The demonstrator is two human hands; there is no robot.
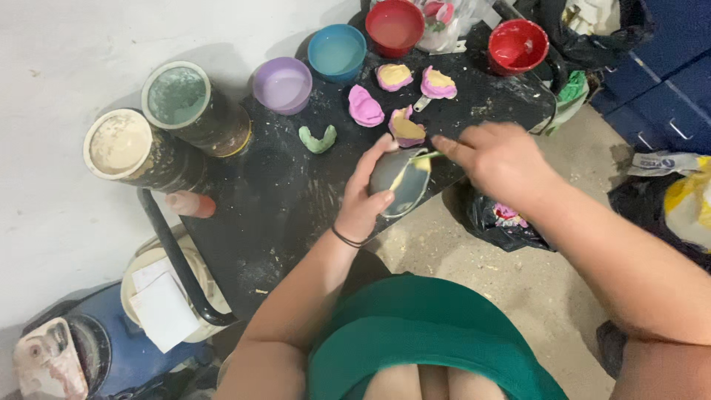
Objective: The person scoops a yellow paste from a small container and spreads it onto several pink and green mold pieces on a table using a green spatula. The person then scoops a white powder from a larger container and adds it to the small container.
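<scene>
Now spatula (416, 158) tip-left, crosswise over bowl (401, 183)

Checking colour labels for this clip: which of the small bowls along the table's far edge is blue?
The blue bowl, second from the left, between the purple bowl and a red bowl; another red bowl sits farthest right.

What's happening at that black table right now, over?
Left hand cups a small bowl. Right hand works a thin tool inside it. Pink and yellow moulds lie close behind on the black table, over.
</scene>
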